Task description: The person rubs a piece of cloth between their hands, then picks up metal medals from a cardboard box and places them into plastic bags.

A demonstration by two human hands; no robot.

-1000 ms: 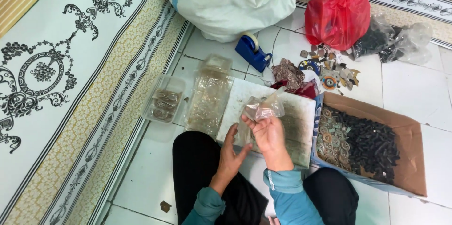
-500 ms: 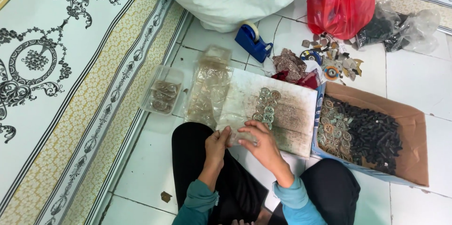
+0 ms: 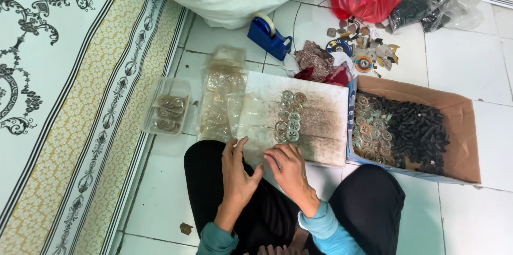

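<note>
I sat cross-legged on the white tiled floor (image 3: 470, 73), and both my hands lay at the lower middle of the frame, on the near edge of the worn white board (image 3: 320, 127). My left hand (image 3: 238, 172) was spread flat, fingers apart, resting on a clear plastic bag (image 3: 256, 143) that lay over the board's lower left corner. My right hand (image 3: 288, 167) was curled, its fingertips drawn together on the same bag; whether they truly pinched the film, I cannot tell. The round metal discs (image 3: 289, 119) stood in two short rows at the board's centre, just above my right hand and not touching it.

To do this well, I judged the left palm had to keep the film flat while the right fingers worked only its edge, gently, since such thin plastic creases and slips. I also had to keep my knuckles clear of the rows, which a nudge would scatter.

Left of the board lay a stack of clear bags (image 3: 222, 100) and a small clear tub (image 3: 166, 108) of discs. At right sat the cardboard box (image 3: 465, 127) of discs and black parts, and in the upper middle a blue tape dispenser (image 3: 270, 36).
</note>
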